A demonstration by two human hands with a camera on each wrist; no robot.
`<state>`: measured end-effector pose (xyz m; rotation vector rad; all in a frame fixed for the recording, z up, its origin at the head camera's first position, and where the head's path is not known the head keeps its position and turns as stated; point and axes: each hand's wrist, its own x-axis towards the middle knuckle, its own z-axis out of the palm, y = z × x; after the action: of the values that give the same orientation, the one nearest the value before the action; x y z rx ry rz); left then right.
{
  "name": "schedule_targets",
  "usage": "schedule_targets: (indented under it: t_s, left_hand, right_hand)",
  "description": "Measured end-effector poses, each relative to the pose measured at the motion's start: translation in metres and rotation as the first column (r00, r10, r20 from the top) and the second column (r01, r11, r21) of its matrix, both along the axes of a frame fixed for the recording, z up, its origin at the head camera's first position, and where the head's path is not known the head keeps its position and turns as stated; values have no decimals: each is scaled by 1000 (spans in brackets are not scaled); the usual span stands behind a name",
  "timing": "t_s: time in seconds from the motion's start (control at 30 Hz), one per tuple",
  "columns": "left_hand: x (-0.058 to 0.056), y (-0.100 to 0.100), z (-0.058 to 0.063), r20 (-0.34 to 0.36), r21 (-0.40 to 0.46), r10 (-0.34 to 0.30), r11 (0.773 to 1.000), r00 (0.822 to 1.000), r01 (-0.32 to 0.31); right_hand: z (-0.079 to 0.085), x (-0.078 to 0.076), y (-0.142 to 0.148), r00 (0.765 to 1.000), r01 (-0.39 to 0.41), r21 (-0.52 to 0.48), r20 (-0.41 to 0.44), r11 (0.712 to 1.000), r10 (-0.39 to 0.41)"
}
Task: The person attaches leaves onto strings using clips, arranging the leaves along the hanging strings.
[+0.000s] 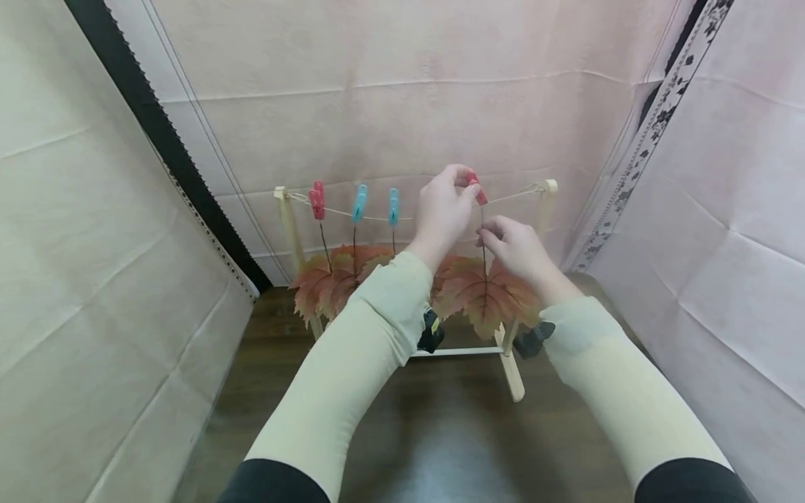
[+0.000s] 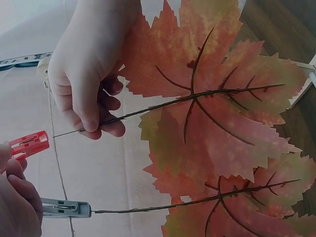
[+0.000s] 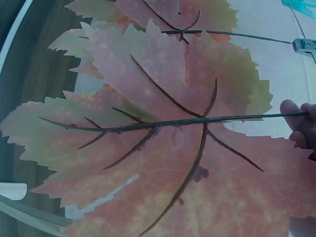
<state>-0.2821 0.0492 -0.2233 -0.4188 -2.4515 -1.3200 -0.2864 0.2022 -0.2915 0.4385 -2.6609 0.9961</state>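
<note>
My left hand [image 1: 444,209] pinches a red clothespin [image 1: 477,189] at the right part of a thin string [image 1: 516,195]. Just below it, my right hand [image 1: 512,246] holds the dark stem of an orange autumn leaf [image 1: 487,297] between thumb and fingers. In the left wrist view the stem's tip reaches the string, near the jaws of the red clothespin [image 2: 30,144]. A grey-looking clothespin [image 2: 66,208] beside it grips another leaf's stem. The right wrist view shows the held leaf [image 3: 163,163] spread flat, with my right fingertips [image 3: 296,118] on its stem.
Another red clothespin [image 1: 317,200] and two blue clothespins [image 1: 359,203] hold leaves [image 1: 314,286] on the string's left side. A wooden frame [image 1: 512,374] carries the string above a dark wooden surface [image 1: 440,433]. Pale cloth walls [image 1: 402,126] stand behind and on both sides.
</note>
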Motion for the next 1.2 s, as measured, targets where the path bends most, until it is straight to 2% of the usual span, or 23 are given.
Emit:
schedule_targets:
  t_s: [0.37,0.67,0.8,1.03,1.2]
  left_hand:
    - [-6,4,-1,-24,-71,19,997,1000,-21]
    - [-7,9,-2,33,-194,62,979,997,-55]
    - [-7,9,0,6,-187,42,982,999,-40]
    - [-8,4,8,-52,-196,29,980,998,-38]
    - [-11,6,7,-24,-211,23,977,999,-27]
  right_hand:
    - [1,-5,0,999,30,-35,18,999,-29]
    - [2,-8,-3,999,33,-48,7,998,-33]
    - [2,-10,-4,999,41,-49,14,998,-41]
    - [2,-12,-4,998,43,-63,-42,997,-46]
    - [2,-13,-5,997,52,-70,-48,996,-55]
